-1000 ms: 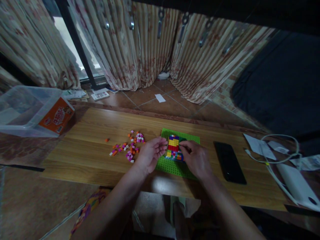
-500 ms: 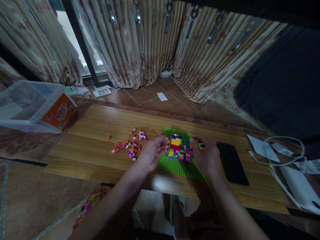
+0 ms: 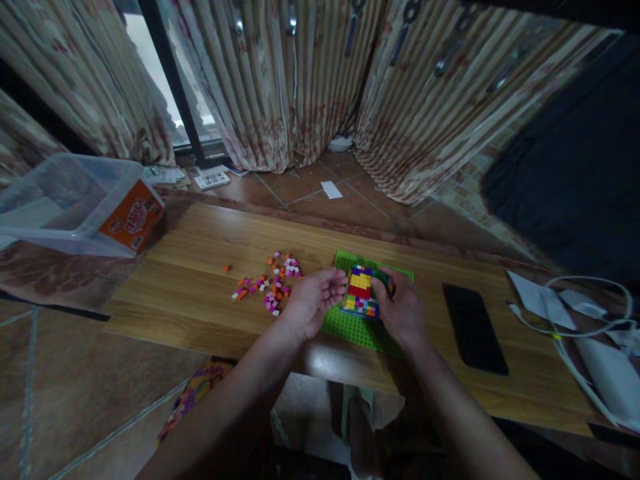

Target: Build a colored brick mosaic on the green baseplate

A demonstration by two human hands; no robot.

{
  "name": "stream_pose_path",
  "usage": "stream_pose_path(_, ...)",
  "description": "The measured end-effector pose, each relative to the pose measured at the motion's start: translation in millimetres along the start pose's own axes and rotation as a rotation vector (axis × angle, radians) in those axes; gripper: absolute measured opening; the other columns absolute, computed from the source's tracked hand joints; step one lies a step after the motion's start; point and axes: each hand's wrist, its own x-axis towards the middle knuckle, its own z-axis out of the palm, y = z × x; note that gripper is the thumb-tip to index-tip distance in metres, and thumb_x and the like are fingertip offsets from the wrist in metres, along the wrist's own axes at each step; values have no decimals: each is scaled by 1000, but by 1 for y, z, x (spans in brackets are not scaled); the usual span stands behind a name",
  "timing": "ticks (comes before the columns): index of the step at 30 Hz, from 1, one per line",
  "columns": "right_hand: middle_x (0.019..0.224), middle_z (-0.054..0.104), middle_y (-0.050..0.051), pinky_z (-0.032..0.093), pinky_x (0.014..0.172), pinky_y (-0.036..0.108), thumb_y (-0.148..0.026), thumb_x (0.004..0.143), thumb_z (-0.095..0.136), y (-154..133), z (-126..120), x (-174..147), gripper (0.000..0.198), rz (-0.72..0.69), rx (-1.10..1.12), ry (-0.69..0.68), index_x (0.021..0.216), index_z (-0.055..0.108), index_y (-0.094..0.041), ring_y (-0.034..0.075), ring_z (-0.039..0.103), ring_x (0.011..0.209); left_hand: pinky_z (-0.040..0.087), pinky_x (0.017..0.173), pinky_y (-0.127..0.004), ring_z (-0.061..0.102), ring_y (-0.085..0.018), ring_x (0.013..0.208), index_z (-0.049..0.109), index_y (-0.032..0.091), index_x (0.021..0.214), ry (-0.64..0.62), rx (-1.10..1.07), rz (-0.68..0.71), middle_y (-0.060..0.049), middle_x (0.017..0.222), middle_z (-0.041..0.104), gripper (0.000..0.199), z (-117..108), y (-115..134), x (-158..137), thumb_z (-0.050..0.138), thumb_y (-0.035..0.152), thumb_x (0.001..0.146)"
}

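Observation:
A panel of small building bricks [image 3: 360,288] in yellow, red, blue, green and mixed colours lies on a green studded baseplate [image 3: 350,328]. At the panel's left edge is my left hand [image 3: 316,300], its fingers curled in and the thumb close to the index finger; whatever may be in them is too small to tell. My right hand [image 3: 401,312] covers the panel's right part, thumb over the top and fingers round the far right side. Loose pink, orange, white and purple bricks [image 3: 273,293] are scattered left of my left hand.
On the wooden table [image 3: 190,267], a black phone [image 3: 475,329] lies right of the baseplate. Farther right are white cables [image 3: 575,279], papers and a white device [image 3: 610,373]. A clear plastic bin [image 3: 75,227] with an orange label stands at the left, beyond the table's end.
My right hand has moved left over the brick panel and now hides more of its right side. The left hand stays beside the panel. The whole view has shifted slightly.

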Motion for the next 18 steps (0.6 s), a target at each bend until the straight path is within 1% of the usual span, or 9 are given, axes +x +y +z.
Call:
stream_pose_path(6,107,66,16,46,89,46,-57,90,42,2,3,-1,54,-45,-41,-6,115,62,-13,28,59,97,45,61,-20,57,-8,60,68,10,74,-7,7,-3,-5,73,67,17,2,-3,-1,58,19,83)
stream_pose_path(9,105,67,15,47,87,45,-56,89,45,4,-1,0,51,-38,-6,14,114,62,-14,27,61,95,45,62,-20,58,-8,61,68,10,75,-22,6,31,-5,75,67,16,-3,4,-3,58,19,83)
stream_pose_path(11,105,67,14,47,88,45,-52,91,46,2,-8,1,46,-52,13,83,112,63,-15,27,61,97,46,62,-20,58,-8,61,67,10,75,-16,-14,97,-5,74,67,15,-10,18,-4,57,18,82)
stream_pose_path(14,101,68,12,47,88,43,-43,93,47,-8,-21,1,35,-113,40,213,106,65,-16,25,62,97,46,60,-19,57,-7,59,65,12,74,60,-73,269,-3,70,66,14,-28,49,-9,54,16,82)
stream_pose_path(16,95,68,9,49,84,38,-38,92,49,-22,-26,-3,28,-180,91,221,102,66,-18,22,63,91,46,59,-18,57,-7,57,64,12,73,146,-117,372,-2,67,65,14,-41,71,-13,52,15,81)
stream_pose_path(18,94,68,6,49,82,35,-33,93,50,-40,-25,-9,21,-262,161,160,97,67,-20,20,63,89,45,58,-17,56,-6,56,62,12,73,206,-139,424,-1,66,64,12,-55,87,-17,52,14,80)
